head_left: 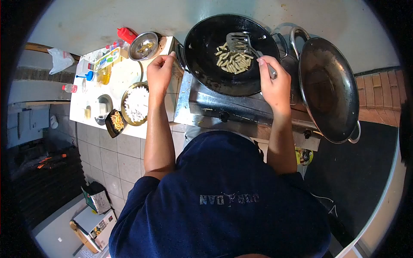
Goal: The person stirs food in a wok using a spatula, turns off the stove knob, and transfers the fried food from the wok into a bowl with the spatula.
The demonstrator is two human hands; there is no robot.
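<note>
A slotted spatula (238,41) is in my right hand (275,84), which is wrapped round its handle. The spatula's head rests in a black wok (206,41), at the upper edge of a heap of cut green beans (234,61). My left hand (159,74) is closed, thumb against curled fingers, just left of the wok's left handle (180,57). Whether anything is between those fingers cannot be made out. The wok sits on a metal gas stove (206,105).
A second, larger pan (329,81) stands tilted at the right. On the left table are a bowl of white pieces (136,104), a black dish of cut food (116,123), a metal bowl (143,46), a red squeeze bottle (127,35) and an oil container (103,76).
</note>
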